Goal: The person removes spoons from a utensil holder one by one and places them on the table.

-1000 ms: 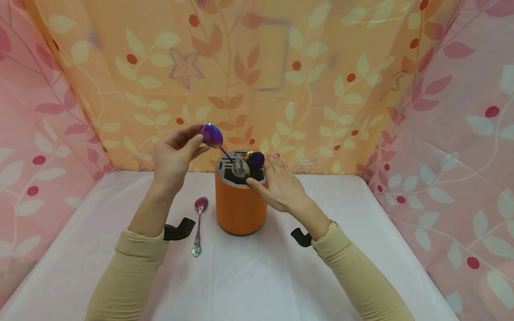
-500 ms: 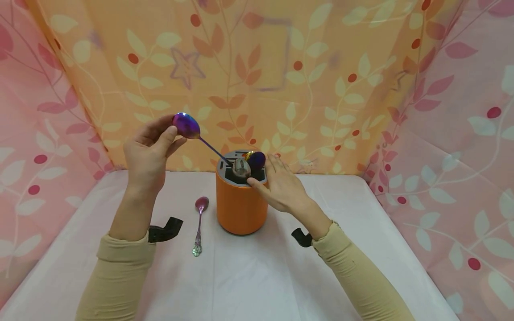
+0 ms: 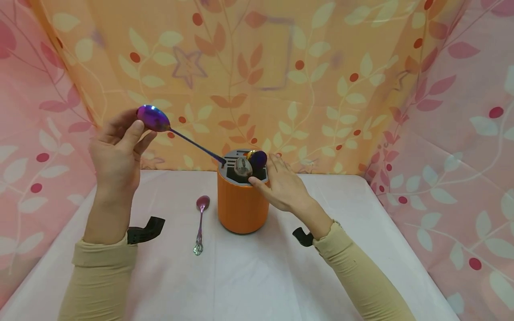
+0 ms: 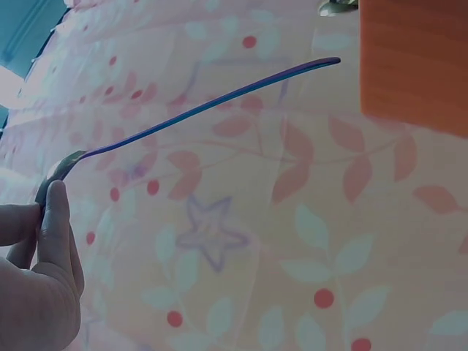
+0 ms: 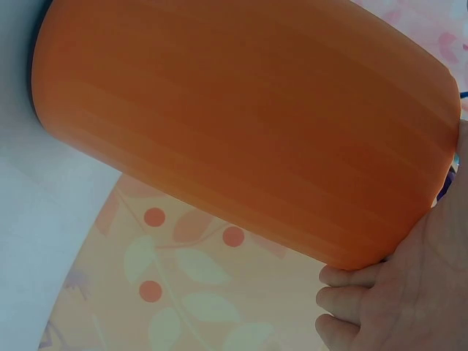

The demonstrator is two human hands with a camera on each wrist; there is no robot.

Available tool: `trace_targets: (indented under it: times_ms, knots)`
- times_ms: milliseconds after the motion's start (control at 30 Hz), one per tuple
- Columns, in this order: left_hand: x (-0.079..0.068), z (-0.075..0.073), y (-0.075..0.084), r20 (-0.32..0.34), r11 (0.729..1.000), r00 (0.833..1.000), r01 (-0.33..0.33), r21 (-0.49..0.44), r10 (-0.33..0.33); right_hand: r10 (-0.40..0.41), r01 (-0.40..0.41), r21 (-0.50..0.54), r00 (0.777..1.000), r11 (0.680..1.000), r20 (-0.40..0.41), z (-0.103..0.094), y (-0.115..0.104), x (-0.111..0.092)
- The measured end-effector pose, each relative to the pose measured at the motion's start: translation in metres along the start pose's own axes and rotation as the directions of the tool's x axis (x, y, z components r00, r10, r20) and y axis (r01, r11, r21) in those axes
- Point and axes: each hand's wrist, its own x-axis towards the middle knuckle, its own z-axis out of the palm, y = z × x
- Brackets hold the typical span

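Note:
My left hand [image 3: 120, 156] pinches a purple-blue spoon [image 3: 153, 118] by its bowl, between thumb and fingers. Its thin handle slants down to the right, and in the left wrist view the handle's end stands apart from the orange utensil holder [image 4: 417, 66]. My right hand [image 3: 285, 185] rests with straight fingers against the right side of the holder's rim. Bowls of a silver spoon [image 3: 242, 167] and a dark blue spoon [image 3: 258, 159] stick up from the slotted grey top, with a gold-coloured one partly hidden behind. In the right wrist view the holder's orange wall [image 5: 241, 131] fills much of the frame.
A pinkish spoon [image 3: 202, 203] lies on the white tablecloth [image 3: 249, 276] left of the holder, its ornate handle toward me. Floral curtains [image 3: 321, 89] stand behind and on both sides. Black mounts [image 3: 146, 231] are worn at both wrists.
My left hand has moved left and slightly up with the spoon, drawing its handle out of the holder's top. The right hand has stayed on the rim.

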Motion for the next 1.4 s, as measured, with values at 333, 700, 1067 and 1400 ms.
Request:
trace_targets:
  times_ms: [333, 700, 1067, 1400]
  knots:
    - [0.007, -0.026, 0.013, -0.051, 0.990, 0.999, 0.003, 0.144, 0.004, 0.003, -0.003, 0.012, 1.000, 1.000, -0.003, 0.000, 0.002, -0.001]
    - [0.001, -0.076, -0.004, 0.002, 0.866, 0.979, 0.180, 0.467, -0.205, -0.005, 0.005, 0.006, 1.000, 1.000, -0.012, 0.001, 0.004, -0.001]
    - [0.009, -0.111, -0.028, 0.116, 0.646, 0.798, 0.383, 0.660, -0.592, -0.003, 0.003, 0.021, 1.000, 1.000, -0.011, 0.001, 0.003, -0.001]
    - [0.013, -0.130, -0.055, 0.041, 0.416, 0.632, 0.459, 0.785, -0.774, -0.011, 0.011, 0.026, 1.000, 1.000, -0.015, 0.001, 0.001, 0.000]
